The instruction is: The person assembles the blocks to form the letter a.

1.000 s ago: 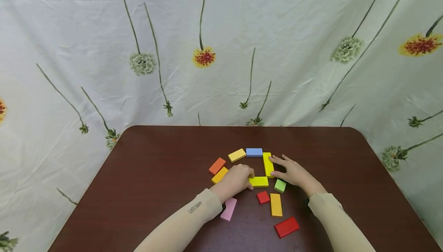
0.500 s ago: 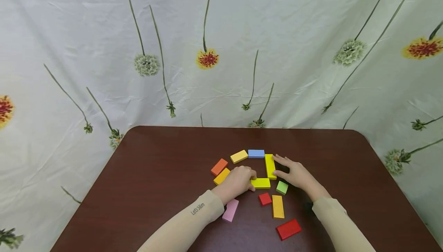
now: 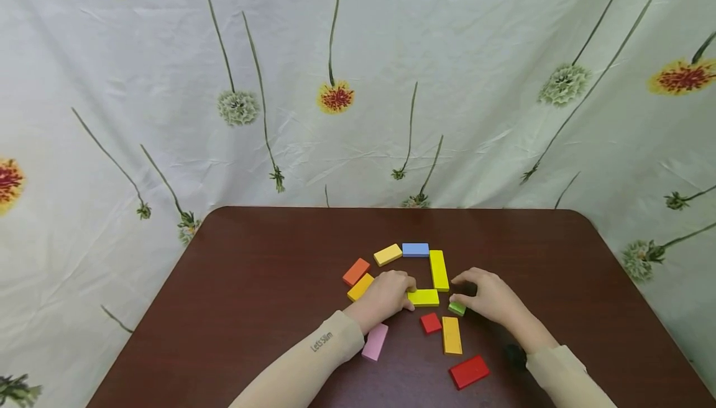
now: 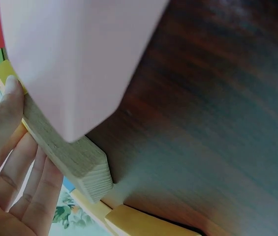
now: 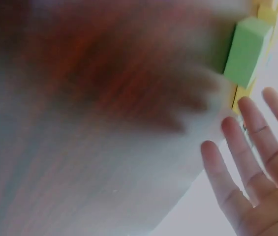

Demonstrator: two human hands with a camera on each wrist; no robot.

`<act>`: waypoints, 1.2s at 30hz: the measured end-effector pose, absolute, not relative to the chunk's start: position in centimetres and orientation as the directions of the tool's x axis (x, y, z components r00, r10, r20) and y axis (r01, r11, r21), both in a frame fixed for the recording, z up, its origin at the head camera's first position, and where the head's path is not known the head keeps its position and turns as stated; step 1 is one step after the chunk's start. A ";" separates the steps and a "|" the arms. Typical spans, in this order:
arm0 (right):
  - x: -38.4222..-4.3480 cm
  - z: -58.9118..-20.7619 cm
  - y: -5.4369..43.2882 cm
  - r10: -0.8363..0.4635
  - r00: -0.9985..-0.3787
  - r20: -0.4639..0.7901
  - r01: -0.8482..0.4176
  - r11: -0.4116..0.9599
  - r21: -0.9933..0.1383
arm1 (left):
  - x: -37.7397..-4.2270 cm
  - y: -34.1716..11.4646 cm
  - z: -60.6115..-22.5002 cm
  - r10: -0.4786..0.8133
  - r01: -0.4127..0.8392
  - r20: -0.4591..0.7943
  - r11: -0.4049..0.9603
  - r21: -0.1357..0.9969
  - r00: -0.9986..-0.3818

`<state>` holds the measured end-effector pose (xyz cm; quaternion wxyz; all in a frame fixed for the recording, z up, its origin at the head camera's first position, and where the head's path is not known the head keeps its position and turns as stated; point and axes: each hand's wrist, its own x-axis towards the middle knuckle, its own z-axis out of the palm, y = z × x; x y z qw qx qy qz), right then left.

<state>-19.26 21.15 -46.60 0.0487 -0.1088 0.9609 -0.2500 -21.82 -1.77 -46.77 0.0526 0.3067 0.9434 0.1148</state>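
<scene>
My left hand (image 3: 386, 291) is low over the table, its thumb and fingers round a plain wooden block (image 4: 67, 147), which the hand hides in the head view. Its thumb tip lies at the joint with a yellow block (image 3: 424, 298). My right hand (image 3: 491, 296) hovers at the right, fingers spread and gently bent. The thumb overlaps a small green block (image 3: 457, 309) in the head view; in the right wrist view the fingertips stand apart from that block. Just beyond, a long yellow block (image 3: 439, 270) lies with its near end by the other yellow one.
Blue (image 3: 416, 250), pale yellow (image 3: 388, 254), orange (image 3: 356, 272) and amber (image 3: 360, 287) blocks curve round the far left. Nearer lie a small red block (image 3: 431, 323), an amber block (image 3: 452, 335), a large red block (image 3: 469, 372) and a pink block (image 3: 375, 342). A floral cloth hangs behind the table (image 3: 252, 308).
My right hand has left the long yellow block and come nearer and slightly right, to the green block. The left hand stays in place. The view shifted slightly.
</scene>
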 end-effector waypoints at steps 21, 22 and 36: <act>-17.5 -47.0 20.3 -0.243 -0.969 -0.045 -0.190 0.849 -0.493 | -21.6 -1.6 -46.7 0.594 0.575 -0.035 0.791 0.208 -0.804; -17.5 -47.0 20.1 -0.243 -0.969 -0.043 -0.190 0.845 -0.500 | -21.6 -1.6 -46.7 0.592 0.573 -0.036 0.792 0.211 -0.805; -17.5 -47.5 19.7 -0.268 -0.960 0.074 -0.269 0.827 -0.493 | -21.8 -1.7 -46.9 0.610 0.594 -0.013 0.777 0.209 -0.793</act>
